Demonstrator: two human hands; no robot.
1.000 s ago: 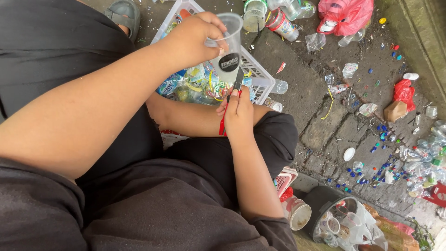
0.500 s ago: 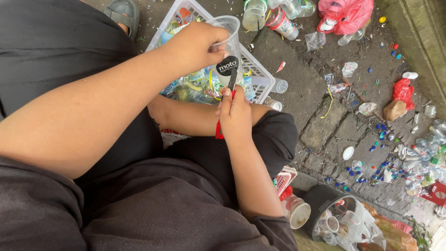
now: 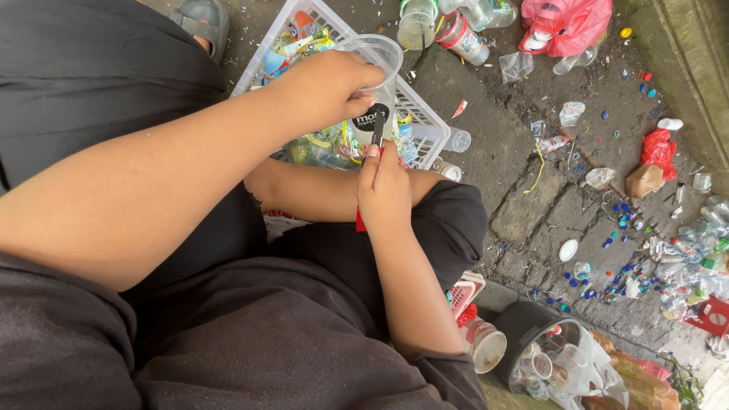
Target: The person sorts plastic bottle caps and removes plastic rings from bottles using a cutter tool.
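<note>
Sitting low over the ground, knees up, dark clothes. Left hand curled tight around a clear plastic cup with a black round label, gripping it near the rim and holding it up over a white basket. Right hand closed in a fist around a small cutter with a red handle, thumb pressed along the top. Dark blade pointing up and touching the cup's label. Cup is right above the basket, close in front of the knees, with the basket full of bright scraps of plastic wrap under it.

Lots of other stuff lying around on the stone floor: little blue bottle caps spread out, more clear cups and bottles past the basket, a red plastic bag in the top corner, and a black bucket with cups and bags in it near the right elbow.

Could go wrong easily: blade sits very near the left hand's fingers. Thin, slippery cup, so the blade might skid off the label and nick a finger. Squeezing too hard might crush or crack the cup. Loose grip might let the cup drop into the basket.
</note>
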